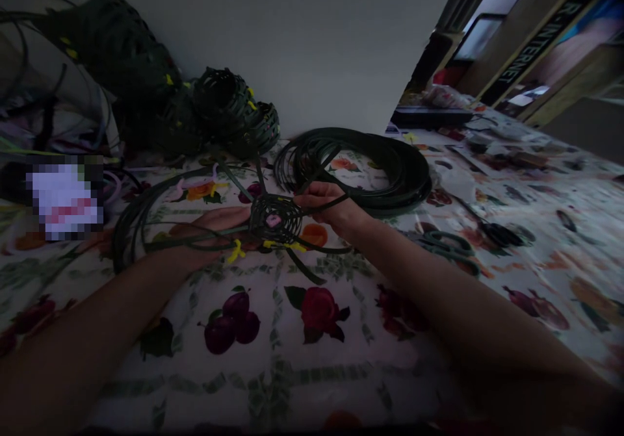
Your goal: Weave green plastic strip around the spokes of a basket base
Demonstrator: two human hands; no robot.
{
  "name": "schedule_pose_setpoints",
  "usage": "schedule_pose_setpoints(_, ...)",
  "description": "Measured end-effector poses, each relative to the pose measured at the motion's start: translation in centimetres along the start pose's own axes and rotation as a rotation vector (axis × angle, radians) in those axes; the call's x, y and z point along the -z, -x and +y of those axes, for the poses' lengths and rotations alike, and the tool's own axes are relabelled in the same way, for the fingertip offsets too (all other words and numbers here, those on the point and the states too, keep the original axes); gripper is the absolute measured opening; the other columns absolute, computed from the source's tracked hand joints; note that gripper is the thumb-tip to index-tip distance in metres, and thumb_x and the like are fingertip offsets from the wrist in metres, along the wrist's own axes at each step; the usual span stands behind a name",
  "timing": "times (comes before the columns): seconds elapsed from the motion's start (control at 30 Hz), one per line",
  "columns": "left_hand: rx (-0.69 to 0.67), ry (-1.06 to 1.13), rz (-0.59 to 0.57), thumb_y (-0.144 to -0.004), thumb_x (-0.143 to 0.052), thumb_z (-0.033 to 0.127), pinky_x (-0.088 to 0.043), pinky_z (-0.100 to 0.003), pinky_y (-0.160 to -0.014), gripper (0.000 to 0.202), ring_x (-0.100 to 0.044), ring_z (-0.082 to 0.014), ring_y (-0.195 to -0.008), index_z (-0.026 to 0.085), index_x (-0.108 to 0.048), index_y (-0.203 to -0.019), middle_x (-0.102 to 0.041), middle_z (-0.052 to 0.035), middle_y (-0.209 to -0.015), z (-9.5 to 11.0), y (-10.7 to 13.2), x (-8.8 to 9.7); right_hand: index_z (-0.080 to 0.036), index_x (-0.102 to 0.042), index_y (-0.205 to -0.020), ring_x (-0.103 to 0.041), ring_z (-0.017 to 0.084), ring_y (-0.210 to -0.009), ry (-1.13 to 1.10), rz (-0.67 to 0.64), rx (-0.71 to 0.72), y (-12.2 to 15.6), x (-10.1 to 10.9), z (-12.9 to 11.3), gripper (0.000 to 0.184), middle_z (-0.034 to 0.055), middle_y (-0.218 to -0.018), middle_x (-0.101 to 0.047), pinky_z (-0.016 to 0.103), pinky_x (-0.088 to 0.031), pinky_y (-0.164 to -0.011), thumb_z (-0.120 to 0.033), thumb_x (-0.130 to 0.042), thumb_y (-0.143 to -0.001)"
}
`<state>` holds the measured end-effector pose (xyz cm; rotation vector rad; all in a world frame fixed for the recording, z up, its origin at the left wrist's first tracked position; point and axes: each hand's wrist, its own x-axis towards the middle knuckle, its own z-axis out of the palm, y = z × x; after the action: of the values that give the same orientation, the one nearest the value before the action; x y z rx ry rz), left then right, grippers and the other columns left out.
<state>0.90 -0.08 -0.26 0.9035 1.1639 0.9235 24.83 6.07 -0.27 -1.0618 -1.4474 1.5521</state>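
A small round woven base [288, 227] of dark green plastic strips is in the middle of the head view. Loose strip ends stick out around it, and a pale pink patch shows at its centre. My left hand [212, 223] grips the base from the left side, its fingers partly hidden under the weave. At the right rim, my right hand [332, 206] pinches a dark strip, fingers closed. Yellow twist ties [236, 251] hang at the near edge of the base. A loop of thin strip [127, 228] curves out around my left hand.
Behind my hands lies a large coil of dark strip [414, 173]. Green-handled scissors [451, 244] rest beyond my right forearm. Dark woven baskets [221, 98] are stacked against the wall at back left. A blurred white packet [65, 195] sits at far left on the fruit-patterned tablecloth [277, 371].
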Motion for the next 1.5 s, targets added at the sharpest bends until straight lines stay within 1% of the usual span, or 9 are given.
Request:
schedule_pose_setpoints(0.1,0.018,-0.141,-0.106,-0.066,-0.085,0.038,-0.059,-0.034,-0.077,0.036,-0.071,-0.0259,-0.088,0.020,-0.074,-0.095,-0.075,-0.0107,-0.105,-0.1,-0.1,0.3,-0.017,-0.051,-0.061,-0.040,0.007,-0.051,0.027,-0.038,0.025,0.6,-0.3,-0.6,0.023,-0.0035,-0.057,-0.047,0.021,-0.026,-0.046,-0.024,-0.071,-0.072)
schedule_pose_setpoints(0.17,0.036,-0.263,-0.173,-0.070,-0.081,0.041,-0.057,-0.030,-0.071,0.032,-0.070,-0.0207,-0.076,0.018,-0.074,-0.093,-0.075,-0.0088,-0.096,0.1,-0.3,0.4,-0.016,-0.053,-0.062,-0.043,0.008,-0.055,0.036,-0.086,0.037,1.0,-0.6,-0.9,0.019,-0.0024,-0.059,-0.049,0.022,-0.030,-0.049,-0.021,-0.068,-0.072)
schedule_pose_setpoints(0.37,0.021,-0.788,-0.111,-0.073,-0.073,0.048,-0.037,-0.023,-0.046,0.036,-0.052,-0.0138,-0.049,0.018,-0.063,-0.057,-0.057,-0.0004,-0.054,1.6,0.0,-0.2,-0.014,-0.058,-0.064,-0.048,0.009,-0.059,0.081,-0.092,0.022,1.1,-0.8,-0.5,0.012,-0.0010,-0.062,-0.055,0.023,-0.036,-0.056,-0.021,-0.066,-0.070)
schedule_pose_setpoints(0.5,0.073,-0.887,-0.169,-0.078,-0.066,0.053,-0.034,-0.025,-0.044,0.044,-0.050,-0.0149,-0.045,0.019,-0.056,-0.051,-0.051,-0.0004,-0.046,1.8,0.4,-0.3,-0.014,-0.059,-0.065,-0.048,0.010,-0.059,0.085,-0.097,-0.022,0.7,-0.8,0.2,0.013,-0.0010,-0.062,-0.055,0.024,-0.036,-0.055,-0.022,-0.068,-0.068)
schedule_pose_setpoints(0.83,-0.040,-0.849,-0.240,-0.081,-0.064,0.051,-0.034,-0.025,-0.045,0.044,-0.049,-0.0136,-0.045,0.019,-0.058,-0.051,-0.053,-0.0013,-0.051,0.8,-0.1,0.4,-0.014,-0.059,-0.064,-0.042,0.007,-0.049,-0.007,-0.062,-0.054,0.7,-0.6,0.9,0.017,-0.0034,-0.057,-0.051,0.022,-0.028,-0.046,-0.026,-0.071,-0.068)
schedule_pose_setpoints(0.93,-0.116,-0.787,-0.180,-0.076,-0.071,0.046,-0.036,-0.024,-0.048,0.040,-0.049,-0.0129,-0.049,0.018,-0.057,-0.052,-0.053,-0.0005,-0.054,1.1,-0.2,0.3,-0.015,-0.058,-0.062,-0.037,0.005,-0.046,-0.032,-0.036,-0.066,0.7,-0.7,0.7,0.020,-0.0048,-0.054,-0.048,0.022,-0.024,-0.043,-0.025,-0.073,-0.070)
schedule_pose_setpoints(1.13,-0.120,-0.299,0.061,-0.072,-0.075,0.049,-0.049,-0.029,-0.060,0.034,-0.061,-0.0185,-0.063,0.017,-0.066,-0.077,-0.065,-0.0035,-0.070,0.4,-0.5,0.0,-0.015,-0.058,-0.062,-0.043,0.007,-0.048,-0.055,-0.051,-0.088,0.7,-0.8,0.5,0.020,-0.0030,-0.055,-0.051,0.022,-0.027,-0.042,-0.024,-0.074,-0.069)
schedule_pose_setpoints(1.27,-0.158,-0.278,0.073,-0.068,-0.080,0.044,-0.053,-0.032,-0.064,0.036,-0.064,-0.0196,-0.067,0.018,-0.068,-0.089,-0.068,-0.0033,-0.077,-0.3,-1.0,0.5,-0.016,-0.058,-0.063,-0.044,0.009,-0.049,-0.005,-0.060,-0.084,0.6,-0.7,0.8,0.019,-0.0025,-0.056,-0.050,0.023,-0.029,-0.043,-0.026,-0.073,-0.070)
schedule_pose_setpoints(1.5,-0.166,-0.320,0.071,-0.075,-0.075,0.051,-0.052,-0.028,-0.067,0.033,-0.066,-0.0191,-0.076,0.020,-0.068,-0.084,-0.068,-0.0029,-0.083,0.2,-1.0,1.1,-0.017,-0.053,-0.059,-0.034,0.006,-0.047,0.041,0.011,0.104,0.1,-0.1,0.0,0.026,-0.0054,-0.051,-0.043,0.023,-0.026,-0.045,-0.028,-0.072,-0.072)
